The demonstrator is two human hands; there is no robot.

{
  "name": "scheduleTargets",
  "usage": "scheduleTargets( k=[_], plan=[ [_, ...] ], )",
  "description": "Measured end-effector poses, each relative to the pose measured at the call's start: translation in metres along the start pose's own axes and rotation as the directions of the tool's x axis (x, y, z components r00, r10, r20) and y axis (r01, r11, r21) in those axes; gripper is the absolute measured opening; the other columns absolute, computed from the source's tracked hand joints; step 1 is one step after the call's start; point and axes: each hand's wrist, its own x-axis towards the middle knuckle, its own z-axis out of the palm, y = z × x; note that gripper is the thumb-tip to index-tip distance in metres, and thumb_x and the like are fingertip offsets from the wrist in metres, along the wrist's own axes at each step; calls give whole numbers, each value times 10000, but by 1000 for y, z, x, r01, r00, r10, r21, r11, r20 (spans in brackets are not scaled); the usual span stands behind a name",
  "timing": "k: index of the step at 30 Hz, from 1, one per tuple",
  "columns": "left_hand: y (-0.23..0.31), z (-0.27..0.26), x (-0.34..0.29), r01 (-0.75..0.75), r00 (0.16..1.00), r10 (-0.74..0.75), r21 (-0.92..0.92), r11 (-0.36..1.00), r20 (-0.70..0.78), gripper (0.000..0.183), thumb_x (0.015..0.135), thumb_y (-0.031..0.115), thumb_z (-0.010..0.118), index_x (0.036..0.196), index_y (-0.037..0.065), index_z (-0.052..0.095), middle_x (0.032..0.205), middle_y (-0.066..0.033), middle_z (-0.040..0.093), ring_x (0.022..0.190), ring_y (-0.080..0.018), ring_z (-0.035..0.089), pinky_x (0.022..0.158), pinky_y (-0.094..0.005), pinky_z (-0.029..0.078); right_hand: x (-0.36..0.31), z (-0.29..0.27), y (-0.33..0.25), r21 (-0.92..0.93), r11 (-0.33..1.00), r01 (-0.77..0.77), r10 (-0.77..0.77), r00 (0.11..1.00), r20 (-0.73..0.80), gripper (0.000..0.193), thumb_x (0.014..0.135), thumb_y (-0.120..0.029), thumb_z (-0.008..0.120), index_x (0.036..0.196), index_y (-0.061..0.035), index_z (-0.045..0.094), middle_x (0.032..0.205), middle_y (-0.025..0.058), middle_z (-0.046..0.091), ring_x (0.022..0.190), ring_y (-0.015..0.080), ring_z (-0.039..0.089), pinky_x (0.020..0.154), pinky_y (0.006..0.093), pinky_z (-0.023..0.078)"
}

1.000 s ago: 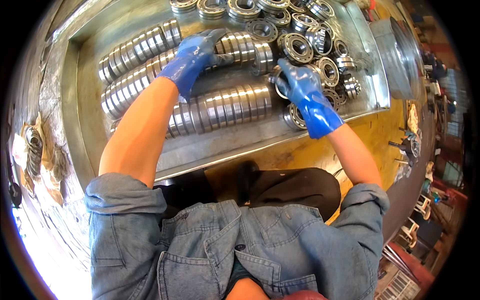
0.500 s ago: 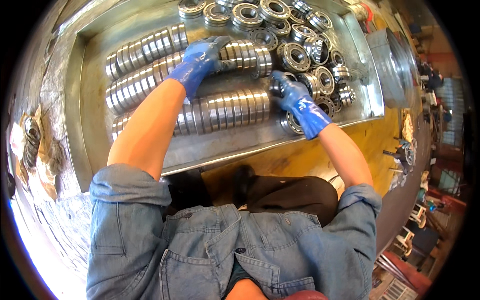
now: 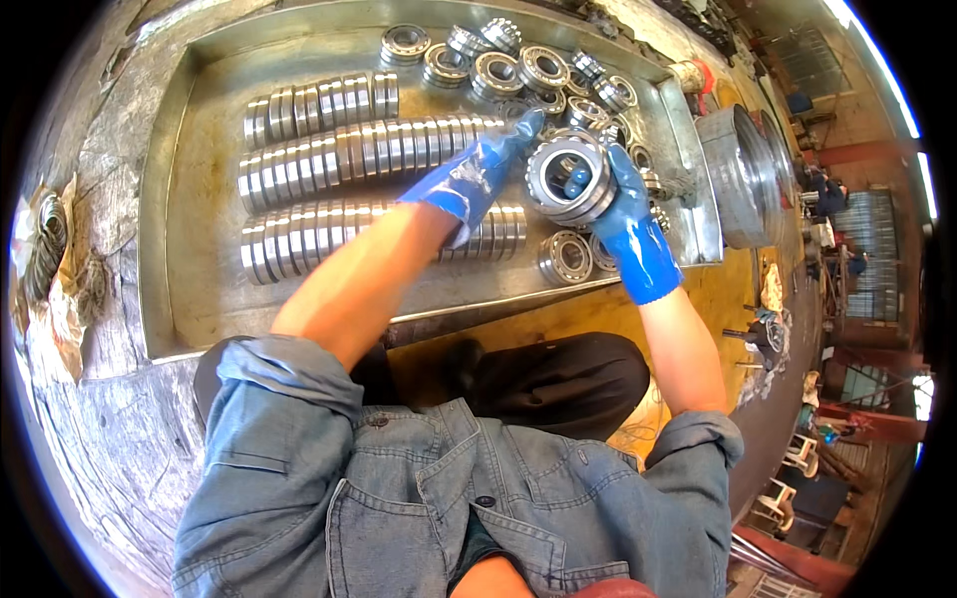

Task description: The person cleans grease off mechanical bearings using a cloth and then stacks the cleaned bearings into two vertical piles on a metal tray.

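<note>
My right hand [image 3: 630, 214], in a blue rubber glove, grips a steel roller bearing [image 3: 539, 177] raised above the tray. A gloved fingertip shows through the bearing's bore. My left hand [image 3: 486, 167], gloved in the same blue, reaches over the right end of the middle row of bearings [image 3: 349, 154], its fingers stretched out close to the held bearing and apparently empty. A shorter row of bearings [image 3: 319, 108] stands on edge behind, and another row [image 3: 319, 239] lies in front, partly covered by my left forearm. All sit in a shallow metal tray [image 3: 159, 229].
Loose bearings [image 3: 495, 73] crowd the tray's back and right side. Near its front wall lies another bearing [image 3: 566, 257]. Right of the tray stands a round metal container [image 3: 733, 174]. On the wooden surface at left, torn brown paper [image 3: 62, 329] lies beside metal rings [image 3: 45, 234].
My right hand has lifted a bearing from the loose ones at right. My left hand has come off the middle row and moved right toward it. The view has shifted slightly.
</note>
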Motion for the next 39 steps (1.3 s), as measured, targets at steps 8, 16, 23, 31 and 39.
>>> scheduleTargets(
  k=[8,16,23,31,39],
  plan=[
    [83,62,-97,328,897,-439,-584,743,-56,379,1092,348,484,1310,73,627,1269,-53,691,1191,-175,639,991,-386,546,21,-2,29,-217,975,49,-115,947,-300,395,1048,-312,586,1235,28,659,1183,173,730,1022,297,732,924,443,628],
    [91,69,-92,295,902,-425,-608,737,-78,320,1097,277,463,1282,89,644,1269,-37,689,1195,-167,633,992,-374,539,5,8,24,-151,984,89,-137,929,-343,431,1064,-398,541,1234,-22,665,1218,174,714,1079,323,704,966,503,601],
    [105,68,-101,381,924,-368,-343,859,105,288,1102,214,444,1258,103,659,1268,-23,688,1198,-160,627,993,-363,533,1,-37,12,207,977,58,-34,993,-116,475,1087,-350,368,1287,-20,645,1235,199,709,1087,358,705,954,518,606],
    [131,87,-116,206,978,-204,133,969,-31,127,1029,128,581,1047,64,690,945,-34,673,835,-110,616,819,-253,525,-15,-46,14,117,991,71,-49,982,-184,450,1099,-368,413,1258,-19,648,1186,187,724,1028,318,727,900,483,630],
    [107,74,-87,419,904,-409,58,906,-126,293,998,256,663,1119,-6,717,1003,-108,726,818,-153,659,743,-334,560,-16,-26,18,-50,997,62,-77,909,-410,477,1093,-448,474,1241,-32,654,1139,158,738,964,276,743,845,442,650]
  ],
)
